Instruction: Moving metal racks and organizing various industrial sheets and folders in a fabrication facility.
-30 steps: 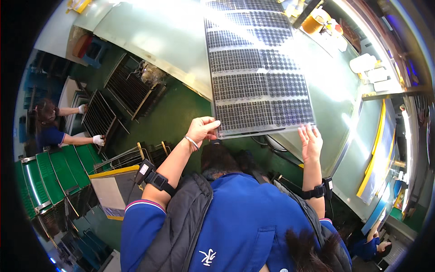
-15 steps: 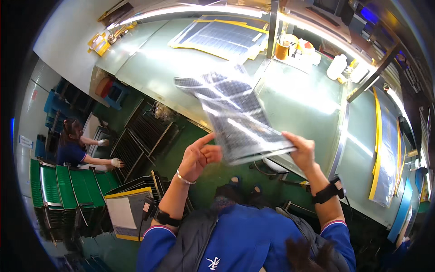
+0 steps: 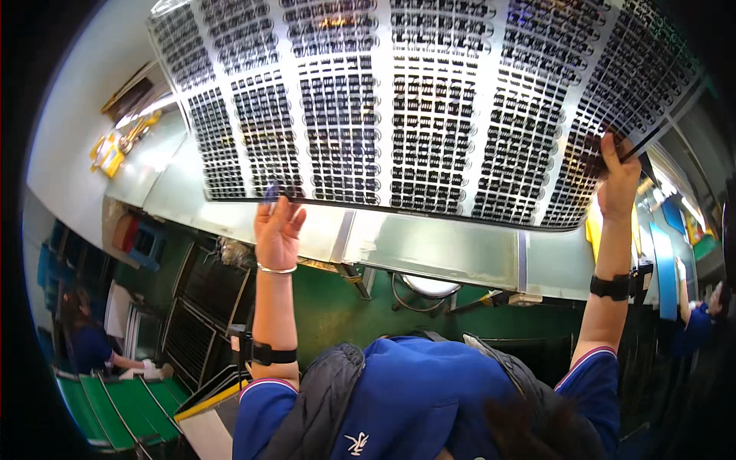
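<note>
A large clear film sheet (image 3: pixel 430 116), printed with rows of small black patterns in several bands, is spread out and held up ahead of me. Light shines through it from behind. My left hand (image 3: pixel 277 234) pinches its lower edge near the left corner, fingertips partly behind the film. My right hand (image 3: pixel 618 182) grips the sheet at its lower right, thumb on the near face and the other fingers mostly hidden.
Below and behind the film runs a long grey-green workbench (image 3: pixel 429 244), with a round stool (image 3: pixel 431 285) under its edge. Yellow items (image 3: pixel 109 156) lie at its far left. Racks with green panels (image 3: pixel 115 410) stand lower left, near a co-worker (image 3: pixel 90 337). Another person (image 3: pixel 701 322) is at far right.
The film went from folded and hanging low to spread wide and raised. My left hand, free beside it before, has taken its lower left edge. My right hand has moved up and right.
</note>
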`<control>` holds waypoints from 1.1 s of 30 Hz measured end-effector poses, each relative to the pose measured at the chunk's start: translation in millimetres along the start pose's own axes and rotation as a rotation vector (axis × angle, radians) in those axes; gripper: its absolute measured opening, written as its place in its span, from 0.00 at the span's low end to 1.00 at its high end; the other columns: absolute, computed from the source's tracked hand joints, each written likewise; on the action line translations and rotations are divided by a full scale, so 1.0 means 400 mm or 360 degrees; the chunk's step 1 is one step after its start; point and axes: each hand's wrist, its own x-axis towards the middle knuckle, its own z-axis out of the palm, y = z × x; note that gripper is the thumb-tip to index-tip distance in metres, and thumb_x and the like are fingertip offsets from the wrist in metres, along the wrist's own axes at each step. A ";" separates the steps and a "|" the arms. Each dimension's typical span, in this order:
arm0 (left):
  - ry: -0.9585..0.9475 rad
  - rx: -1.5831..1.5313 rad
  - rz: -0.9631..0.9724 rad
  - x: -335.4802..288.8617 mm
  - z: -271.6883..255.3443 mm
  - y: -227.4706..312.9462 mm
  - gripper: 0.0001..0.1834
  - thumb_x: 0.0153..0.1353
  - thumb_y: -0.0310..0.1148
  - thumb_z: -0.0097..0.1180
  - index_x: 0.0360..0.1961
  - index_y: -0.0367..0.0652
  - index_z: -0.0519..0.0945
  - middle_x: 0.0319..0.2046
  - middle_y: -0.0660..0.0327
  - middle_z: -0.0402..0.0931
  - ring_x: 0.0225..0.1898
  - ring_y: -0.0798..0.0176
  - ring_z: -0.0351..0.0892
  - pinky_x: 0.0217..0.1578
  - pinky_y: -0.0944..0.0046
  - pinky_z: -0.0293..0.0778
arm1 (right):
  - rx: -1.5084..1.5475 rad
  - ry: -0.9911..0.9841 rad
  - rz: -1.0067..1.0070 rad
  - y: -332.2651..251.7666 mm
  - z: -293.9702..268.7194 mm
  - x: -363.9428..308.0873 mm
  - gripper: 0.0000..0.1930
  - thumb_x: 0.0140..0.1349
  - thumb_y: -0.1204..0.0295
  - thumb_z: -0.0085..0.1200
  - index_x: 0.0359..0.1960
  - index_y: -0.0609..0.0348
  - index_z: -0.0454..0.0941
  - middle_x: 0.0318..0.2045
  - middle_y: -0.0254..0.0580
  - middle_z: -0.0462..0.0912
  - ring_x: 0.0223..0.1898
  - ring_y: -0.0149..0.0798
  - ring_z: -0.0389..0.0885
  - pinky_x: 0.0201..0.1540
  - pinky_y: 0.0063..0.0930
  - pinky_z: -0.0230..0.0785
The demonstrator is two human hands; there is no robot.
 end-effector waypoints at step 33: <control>-0.0025 0.0113 0.0016 0.059 0.067 0.074 0.05 0.57 0.26 0.50 0.35 0.41 0.74 0.30 0.62 0.77 0.29 0.69 0.78 0.21 0.76 0.71 | -0.0126 0.0174 0.0053 -0.086 -0.015 -0.047 0.09 0.54 0.69 0.56 0.34 0.58 0.75 0.28 0.32 0.78 0.27 0.25 0.76 0.26 0.18 0.70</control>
